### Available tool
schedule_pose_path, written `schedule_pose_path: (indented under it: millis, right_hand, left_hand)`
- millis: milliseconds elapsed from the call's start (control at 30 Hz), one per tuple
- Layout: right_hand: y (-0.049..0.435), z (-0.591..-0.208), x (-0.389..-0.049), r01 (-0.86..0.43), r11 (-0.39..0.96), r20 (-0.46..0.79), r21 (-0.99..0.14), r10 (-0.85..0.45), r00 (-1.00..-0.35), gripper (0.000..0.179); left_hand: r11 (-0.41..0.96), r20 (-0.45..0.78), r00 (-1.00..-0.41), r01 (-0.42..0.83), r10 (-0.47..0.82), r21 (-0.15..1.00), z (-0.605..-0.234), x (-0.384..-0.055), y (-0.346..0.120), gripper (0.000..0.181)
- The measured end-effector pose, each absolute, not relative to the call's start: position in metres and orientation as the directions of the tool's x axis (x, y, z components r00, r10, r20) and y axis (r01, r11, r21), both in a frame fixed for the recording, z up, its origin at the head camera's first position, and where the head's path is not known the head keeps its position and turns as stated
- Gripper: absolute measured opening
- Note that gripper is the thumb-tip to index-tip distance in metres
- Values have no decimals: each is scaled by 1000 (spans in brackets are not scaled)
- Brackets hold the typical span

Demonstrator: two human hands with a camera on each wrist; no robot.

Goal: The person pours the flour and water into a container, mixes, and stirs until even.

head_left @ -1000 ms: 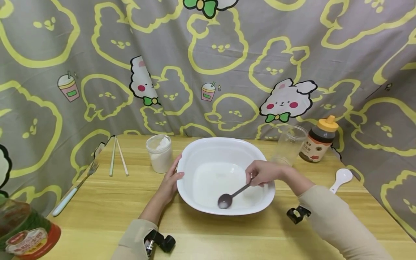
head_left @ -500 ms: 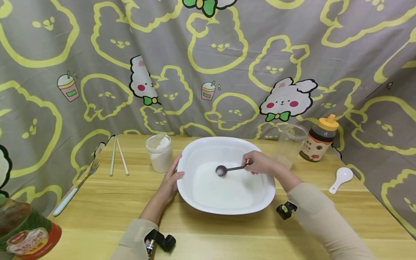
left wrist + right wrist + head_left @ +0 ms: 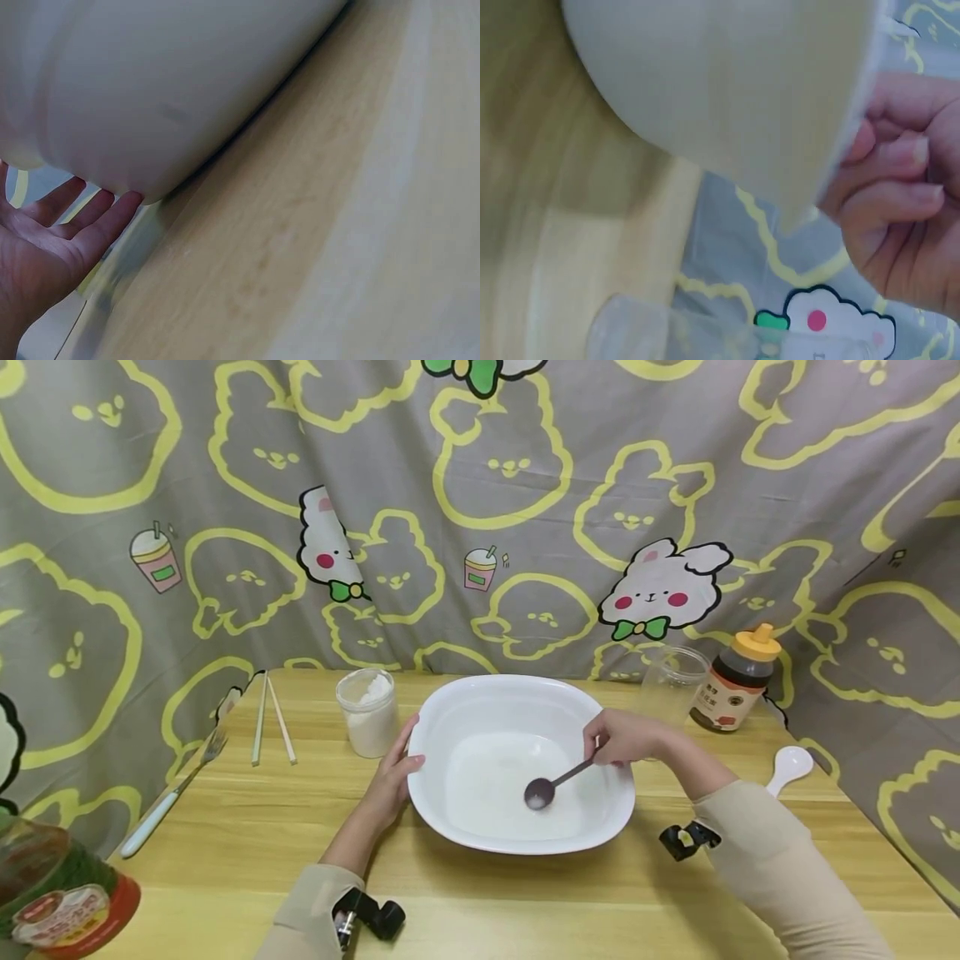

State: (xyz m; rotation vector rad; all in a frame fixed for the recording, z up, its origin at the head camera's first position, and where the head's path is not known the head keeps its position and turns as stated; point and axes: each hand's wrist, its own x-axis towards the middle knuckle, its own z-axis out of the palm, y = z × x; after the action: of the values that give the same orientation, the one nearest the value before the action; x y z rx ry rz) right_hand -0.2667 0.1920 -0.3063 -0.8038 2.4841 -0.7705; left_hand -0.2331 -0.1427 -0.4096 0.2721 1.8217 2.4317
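A white basin (image 3: 487, 710) stands on the table, its floor covered with something white and milky-looking. Over that floor, my right hand (image 3: 622, 737) grips the handle of a dark spoon (image 3: 539, 794), whose bowl points toward the near middle. In the right wrist view, curled fingers of the right hand (image 3: 907, 187) show behind the basin's rim, and the spoon is hidden. My left hand (image 3: 392, 777) steadies the basin's left side. Its extended fingers (image 3: 112, 217) touch the outer wall in the left wrist view, while the thumb lies at the rim in the head view.
Behind the left hand is a jar of white powder (image 3: 370, 714). Chopsticks (image 3: 281, 718) and a fork (image 3: 172, 797) lie farther left, near a red-lidded jar (image 3: 63, 889). To the right are a clear cup (image 3: 675, 685), a yellow-capped bottle (image 3: 733, 681) and a white spoon (image 3: 791, 768).
The dark spoon swung from the near side of the basin to its middle, then back nearer and to the right, with my right hand moving along. The left hand stays in place.
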Motion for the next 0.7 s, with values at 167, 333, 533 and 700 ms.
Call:
schedule_pose_path:
  millis: [167, 333, 533, 700]
  right_hand:
    - [191, -309, -274, -343, 753, -146, -562, -498, -855, 11]
    - [172, -328, -278, -340, 698, -96, -631, -505, -858, 8]
    - [156, -339, -272, -359, 586, -140, -727, -637, -758, 8]
    - [165, -326, -264, -382, 589, -218, -712, -703, -677, 10]
  left_hand:
    - [-287, 88, -979, 32, 185, 957, -409, -233, -143, 65]
    - [-296, 82, -979, 24, 188, 955, -409, -232, -143, 65]
    - [-309, 112, -974, 46, 198, 950, -410, -232, -143, 65]
    - [-307, 114, -973, 49, 201, 951, -409, -233, -143, 66]
